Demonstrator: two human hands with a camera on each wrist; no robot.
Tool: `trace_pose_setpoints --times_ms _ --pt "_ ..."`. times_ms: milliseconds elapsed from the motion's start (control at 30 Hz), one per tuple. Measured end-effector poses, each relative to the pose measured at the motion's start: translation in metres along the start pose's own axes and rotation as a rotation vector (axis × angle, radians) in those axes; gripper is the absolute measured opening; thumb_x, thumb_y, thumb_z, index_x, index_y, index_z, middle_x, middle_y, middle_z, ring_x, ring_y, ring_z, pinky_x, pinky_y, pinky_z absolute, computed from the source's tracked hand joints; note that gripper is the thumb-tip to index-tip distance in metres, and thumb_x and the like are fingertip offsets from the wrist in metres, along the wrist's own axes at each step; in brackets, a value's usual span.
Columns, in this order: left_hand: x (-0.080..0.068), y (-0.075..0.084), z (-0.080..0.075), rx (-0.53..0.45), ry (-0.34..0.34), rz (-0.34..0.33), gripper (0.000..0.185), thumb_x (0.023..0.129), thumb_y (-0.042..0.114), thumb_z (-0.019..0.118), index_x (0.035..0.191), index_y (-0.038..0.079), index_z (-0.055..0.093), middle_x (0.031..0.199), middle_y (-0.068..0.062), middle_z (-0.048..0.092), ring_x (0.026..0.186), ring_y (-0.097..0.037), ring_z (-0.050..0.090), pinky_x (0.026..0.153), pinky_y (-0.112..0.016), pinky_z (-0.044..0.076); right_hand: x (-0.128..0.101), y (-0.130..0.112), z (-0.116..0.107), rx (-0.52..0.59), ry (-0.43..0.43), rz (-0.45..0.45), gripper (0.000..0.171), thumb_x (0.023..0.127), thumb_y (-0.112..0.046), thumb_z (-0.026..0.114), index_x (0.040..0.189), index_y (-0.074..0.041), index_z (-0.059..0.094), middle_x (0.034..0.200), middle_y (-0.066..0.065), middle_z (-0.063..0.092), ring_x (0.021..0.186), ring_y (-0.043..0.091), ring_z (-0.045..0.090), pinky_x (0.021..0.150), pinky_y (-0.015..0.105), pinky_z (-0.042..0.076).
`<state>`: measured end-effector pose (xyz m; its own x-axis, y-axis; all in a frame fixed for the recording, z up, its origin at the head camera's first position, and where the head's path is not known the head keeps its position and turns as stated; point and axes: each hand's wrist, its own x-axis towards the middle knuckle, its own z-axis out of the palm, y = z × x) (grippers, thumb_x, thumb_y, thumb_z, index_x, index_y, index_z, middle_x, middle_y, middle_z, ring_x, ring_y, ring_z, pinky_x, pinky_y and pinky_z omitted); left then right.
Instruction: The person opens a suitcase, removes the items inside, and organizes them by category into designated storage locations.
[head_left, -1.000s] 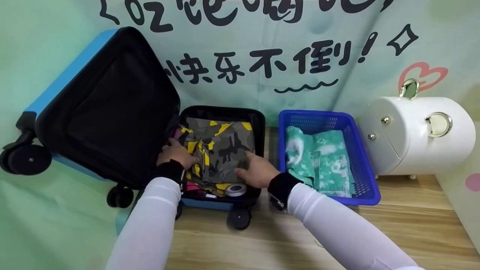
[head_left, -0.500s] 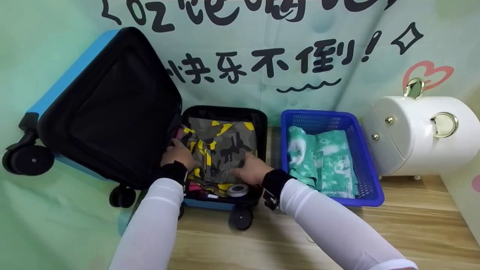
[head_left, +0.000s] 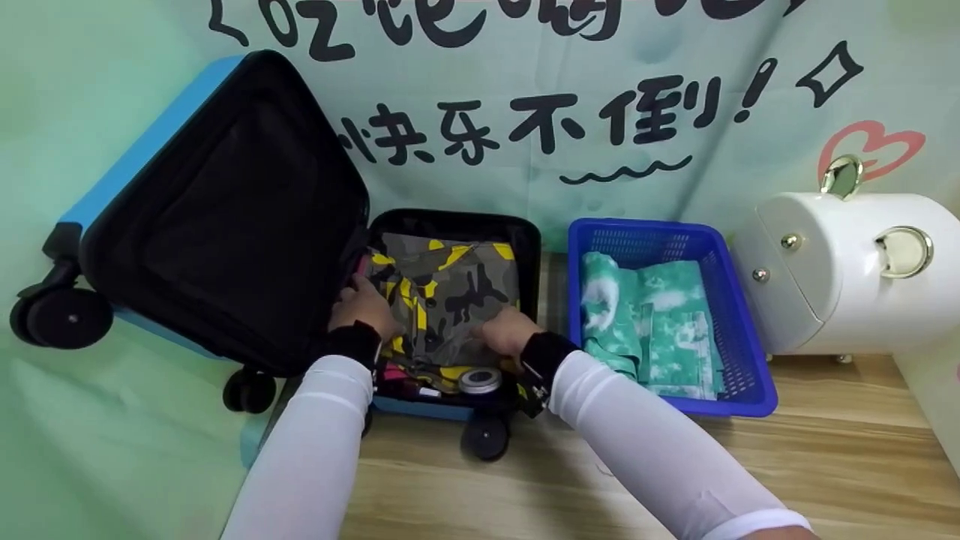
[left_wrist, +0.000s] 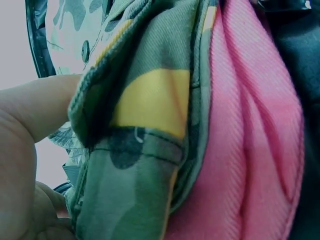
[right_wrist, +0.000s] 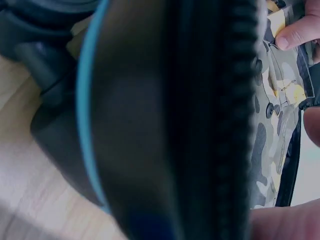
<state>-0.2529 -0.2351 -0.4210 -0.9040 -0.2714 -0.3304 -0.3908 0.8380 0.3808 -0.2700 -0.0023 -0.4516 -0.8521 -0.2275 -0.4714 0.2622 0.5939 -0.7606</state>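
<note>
**Lin:** Camouflage garment [head_left: 450, 296] is in the middle of the frame, folded inside the lower half of the blue suitcase [head_left: 525, 247]. It lies on top of something pink [left_wrist: 255, 140], which shows best in the left wrist view.

**Ota:** And the hands?

**Lin:** The left hand [head_left: 365, 306] is at the garment's left edge, beside the black lid. Its thumb and fingers pinch a fold of the cloth. The right hand [head_left: 506, 331] is at the lower right corner of the garment, fingers curled down onto the cloth near the suitcase wall. If they go under the edge, I cannot tell.

**Ota:** What can go wrong, in your opinion?

**Lin:** I think the fold can open if one hand pulls more than the other, because the cloth is soft and bunches already on the left. Also the small round tin [head_left: 480, 379], just below the garment at the front rim, can be pushed out or trapped under the cloth.

**Ota:** The zipper?

**Lin:** Yes. The right wrist view shows the zipper teeth [right_wrist: 235, 100] very close to the cloth. Loose fabric over the rim may catch there.

**Ota:** Anything further out?

**Lin:** At the right of the frame, a blue basket [head_left: 742, 315] holds a green and white cloth [head_left: 652, 322], well apart from both hands.
</note>
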Motion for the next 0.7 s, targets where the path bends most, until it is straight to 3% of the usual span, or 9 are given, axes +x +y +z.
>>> trace_pose_setpoints --times_ms 333,500,700 --pt "0.002 -0.002 0.0 -0.003 -0.009 0.001 0.111 0.097 0.027 0.074 0.166 -0.004 -0.008 0.165 -0.039 0.025 0.149 -0.056 0.034 0.122 -0.06 0.034 0.006 0.0 0.003 0.135 -0.014 0.124 0.062 0.099 -0.025 0.066 0.151 0.004 0.05 0.157 0.017 0.052 0.146 0.035 0.049 0.12 0.05 0.043" --pt "0.002 -0.001 0.002 0.005 -0.003 0.006 0.113 0.097 0.029 0.076 0.167 -0.002 -0.006 0.167 -0.038 0.021 0.148 -0.057 0.034 0.121 -0.061 0.036 0.009 0.001 0.005 0.153 0.005 0.111 0.066 0.097 -0.023 0.068 0.153 0.005 0.047 0.159 0.018 0.049 0.145 0.034 0.049 0.122 0.044 0.04" --pt "0.001 0.003 0.003 0.018 0.013 0.02 0.115 0.095 0.028 0.078 0.167 -0.001 -0.006 0.165 -0.039 0.024 0.143 -0.056 0.043 0.117 -0.059 0.042 0.012 0.004 0.003 0.073 0.029 0.053 0.063 0.093 -0.024 0.066 0.146 0.009 0.054 0.155 0.021 0.053 0.137 0.034 0.055 0.116 0.04 0.046"
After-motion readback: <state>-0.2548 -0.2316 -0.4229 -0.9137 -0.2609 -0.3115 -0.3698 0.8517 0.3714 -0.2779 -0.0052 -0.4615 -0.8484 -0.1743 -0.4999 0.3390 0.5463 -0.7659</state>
